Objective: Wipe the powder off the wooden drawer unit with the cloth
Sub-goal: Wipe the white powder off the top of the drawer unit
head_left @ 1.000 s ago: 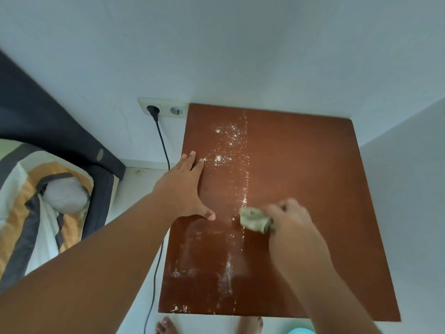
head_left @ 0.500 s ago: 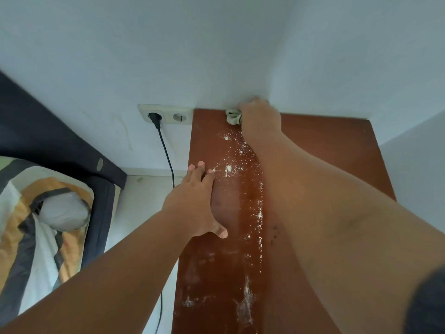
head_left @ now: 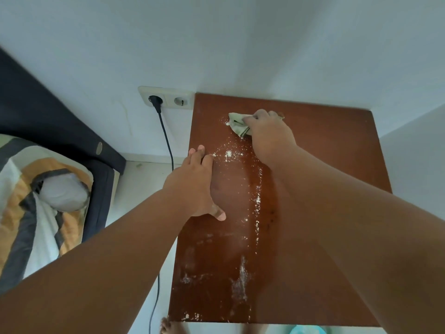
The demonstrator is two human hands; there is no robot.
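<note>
Wall [head_left: 240,44], white, fills the 12 o'clock half of the view; a second wall closes in at 3 o'clock.

Drawer unit [head_left: 337,145]: only its reddish-brown top shows, back edge tight to the wall, running from centre to 6 o'clock.

Bed [head_left: 36,189] at 9 o'clock, dark frame, striped cover.

Left hand [head_left: 192,184] lies flat on the unit's 9 o'clock edge, fingers together, thumb out, gripping nothing. Likely bracing.

Right hand [head_left: 267,133] near the unit's back edge, clenched around the cloth [head_left: 237,124], pressing it to the wood. Cloth bunched, pale green, poking out on the hand's 9 o'clock side.

Socket [head_left: 166,100] on the wall just beside the unit's back corner; cord [head_left: 166,138] drops to the floor.

Powder [head_left: 228,154]: scatter just below the cloth, a thin line down the middle, smears towards 6 o'clock.

Risks, my reading:
- Bunched cloth covers a narrow path; likely to push powder into ridges, not lift it.
- A stroke towards 9 o'clock could spill powder onto the floor, cord or left hand.
- Fast strokes may raise dust.
- Front smears look pressed in; may need a harder pass.
</note>
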